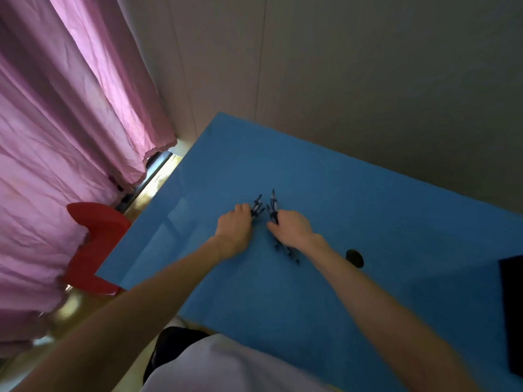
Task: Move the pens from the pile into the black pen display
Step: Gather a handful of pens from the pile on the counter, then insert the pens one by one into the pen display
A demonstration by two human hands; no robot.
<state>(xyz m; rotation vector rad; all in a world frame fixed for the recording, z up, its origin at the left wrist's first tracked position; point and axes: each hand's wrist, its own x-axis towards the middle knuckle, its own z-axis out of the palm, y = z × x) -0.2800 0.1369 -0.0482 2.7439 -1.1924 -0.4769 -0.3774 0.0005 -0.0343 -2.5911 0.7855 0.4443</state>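
On the blue table (368, 210), near its middle, lie the dark, slim plastic pens (288, 251), and both hands are among them; the left hand (235, 224) has its fingers curled round a small bunch of pens (257, 209) whose tips fan out beyond the knuckles; the right hand (293, 227) grips another bunch (273, 205), with further pens showing loose on the table beneath its wrist. Judging from this, the step in hand is the gathering of pens from the pile, with none yet delivered; the next move calls for lifting each bunch clear without spilling, and carrying it to the right. At the right edge of the view, well apart from the pens, a black flat-sided shape (512, 312) is probably the black pen display; it is cut off by the frame, and whether it holds anything cannot be told. A round dark hole (354, 258) sits in the table between the right forearm and that shape; beyond the table's left edge stand a red plastic chair (96, 244) and pink curtains (70, 137).
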